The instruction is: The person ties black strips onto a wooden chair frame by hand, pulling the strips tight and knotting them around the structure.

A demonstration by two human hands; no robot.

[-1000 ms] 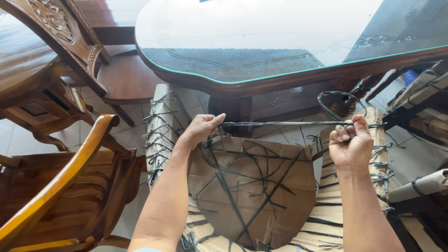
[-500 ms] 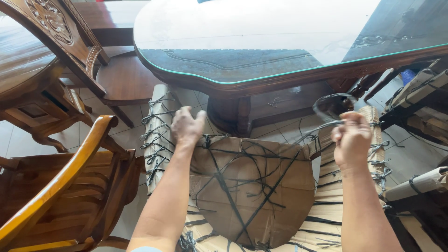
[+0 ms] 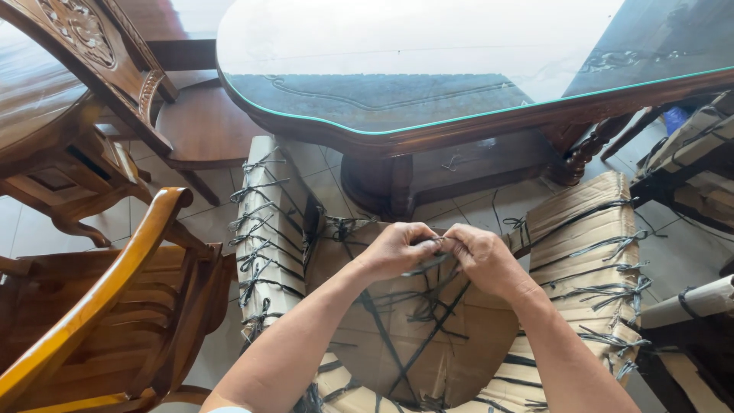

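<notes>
My left hand (image 3: 397,248) and right hand (image 3: 482,260) came together from apart | both now pinch the black cord (image 3: 428,264) | over the cardboard-wrapped chair (image 3: 405,344) near its far edge | looks like knotting.

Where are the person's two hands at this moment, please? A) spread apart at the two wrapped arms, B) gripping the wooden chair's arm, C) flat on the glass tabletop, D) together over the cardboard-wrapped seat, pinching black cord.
D: the left hand and right hand meet over the cardboard-wrapped seat, fingers closed on black cord.

A glass-topped table (image 3: 428,69) stands beside wooden chairs (image 3: 99,298).
</notes>
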